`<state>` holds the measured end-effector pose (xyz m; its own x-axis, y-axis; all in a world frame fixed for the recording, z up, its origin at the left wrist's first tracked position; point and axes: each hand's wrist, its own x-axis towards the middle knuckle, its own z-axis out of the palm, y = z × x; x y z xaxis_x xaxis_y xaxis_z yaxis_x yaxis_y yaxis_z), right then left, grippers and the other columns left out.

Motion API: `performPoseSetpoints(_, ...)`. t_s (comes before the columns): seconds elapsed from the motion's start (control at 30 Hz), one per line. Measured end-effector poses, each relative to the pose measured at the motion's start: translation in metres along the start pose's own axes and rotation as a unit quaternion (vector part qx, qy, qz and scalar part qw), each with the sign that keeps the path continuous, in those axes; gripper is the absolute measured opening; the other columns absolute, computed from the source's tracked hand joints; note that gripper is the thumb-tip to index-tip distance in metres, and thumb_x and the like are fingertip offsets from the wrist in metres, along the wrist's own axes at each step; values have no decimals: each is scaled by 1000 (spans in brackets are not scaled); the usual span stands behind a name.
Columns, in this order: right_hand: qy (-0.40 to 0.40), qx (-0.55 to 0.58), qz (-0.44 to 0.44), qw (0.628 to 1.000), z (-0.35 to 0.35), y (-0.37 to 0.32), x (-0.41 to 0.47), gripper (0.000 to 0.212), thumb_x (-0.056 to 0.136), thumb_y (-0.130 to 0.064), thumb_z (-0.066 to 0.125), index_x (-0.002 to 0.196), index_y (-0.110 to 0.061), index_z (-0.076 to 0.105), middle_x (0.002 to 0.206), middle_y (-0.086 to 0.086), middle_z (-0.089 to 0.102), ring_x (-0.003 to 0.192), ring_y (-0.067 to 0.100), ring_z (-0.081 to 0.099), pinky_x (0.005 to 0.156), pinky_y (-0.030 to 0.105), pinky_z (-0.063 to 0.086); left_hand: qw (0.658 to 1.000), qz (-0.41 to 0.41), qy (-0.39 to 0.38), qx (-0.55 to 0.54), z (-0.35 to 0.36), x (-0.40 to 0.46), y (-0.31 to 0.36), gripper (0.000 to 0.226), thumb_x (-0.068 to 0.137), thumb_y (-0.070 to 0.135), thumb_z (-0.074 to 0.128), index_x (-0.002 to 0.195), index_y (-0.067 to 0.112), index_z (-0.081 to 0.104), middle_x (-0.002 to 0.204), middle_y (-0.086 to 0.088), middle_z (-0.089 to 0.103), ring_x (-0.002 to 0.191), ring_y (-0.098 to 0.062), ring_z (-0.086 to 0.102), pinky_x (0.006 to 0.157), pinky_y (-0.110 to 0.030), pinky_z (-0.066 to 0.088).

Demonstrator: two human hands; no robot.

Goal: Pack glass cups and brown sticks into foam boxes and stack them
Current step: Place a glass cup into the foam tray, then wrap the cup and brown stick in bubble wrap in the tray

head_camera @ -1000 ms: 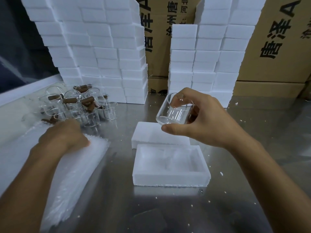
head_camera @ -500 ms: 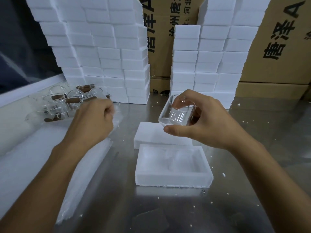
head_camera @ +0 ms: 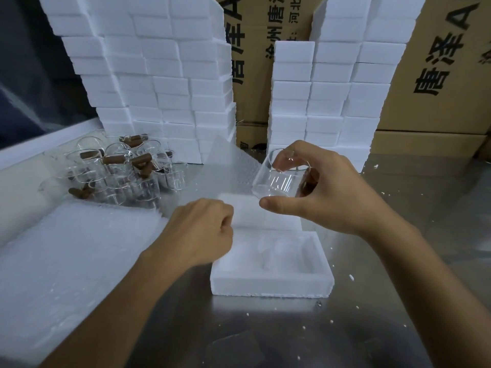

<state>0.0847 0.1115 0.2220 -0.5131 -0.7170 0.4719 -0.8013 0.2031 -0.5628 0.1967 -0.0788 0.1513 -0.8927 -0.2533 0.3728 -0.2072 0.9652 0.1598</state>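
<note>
Two hands: right hand (head_camera: pixel 326 192) pinched glass cup (head_camera: pixel 281 179); left hand (head_camera: pixel 202 229) gripped a thin white sheet (head_camera: pixel 233 168).
Cup axis: tilted, mouth toward 11 o'clock.
Foam box (head_camera: pixel 271 285): open, at 6 o'clock below the cup; right hand nearer.

The left hand (head_camera: pixel 204 229) is off the bubble wrap pile (head_camera: pixel 66 251) on the left now and sits over by the open foam box (head_camera: pixel 271 285), pinching a sheet of wrap (head_camera: pixel 233 176) it pulled across. That sheet now stands up right under the glass cup (head_camera: pixel 279 179).
</note>
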Motion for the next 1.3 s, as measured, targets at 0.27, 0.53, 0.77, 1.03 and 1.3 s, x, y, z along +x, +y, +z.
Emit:
performPoseSetpoints(0.27,4,-26,37,999,0,-2,0,66,40,-74,80,72,-22,54,84,-9,68,62,12,59,54,30,50,999,-30,-18,28,12,-2,11,38,90,58,55,71,25,47,80,9,49,77,-16,54,63,-32,37)
performPoseSetpoints(0.53,9,107,32,994,1,-1,2,44,35,-72,77,61,-43,58,102,10,72,75,25,68,58,27,54,976,-133,68,-162,2,8,2,34,95,36,59,74,13,74,78,11,58,67,-6,54,61,-26,39)
performPoseSetpoints(0.77,37,245,75,966,9,1,2,39,67,-53,71,69,-15,62,73,-12,64,49,4,52,43,17,35,941,-179,158,-240,-5,6,4,34,85,-2,65,72,26,50,82,6,66,56,-13,57,54,-33,50)
performPoseSetpoints(1.03,-31,517,166,839,15,-7,3,40,83,-60,59,66,-25,68,88,-4,67,64,13,60,78,38,44,973,-146,128,-122,-5,0,10,32,88,-4,60,111,13,74,124,0,69,104,-24,67,96,-24,42)
performPoseSetpoints(1.3,-59,637,228,734,45,-23,-3,48,95,-48,56,59,-19,63,103,5,72,101,15,70,88,24,57,955,-90,159,-234,-5,-2,27,70,75,-11,64,114,47,56,91,21,64,80,1,63,66,-7,46)
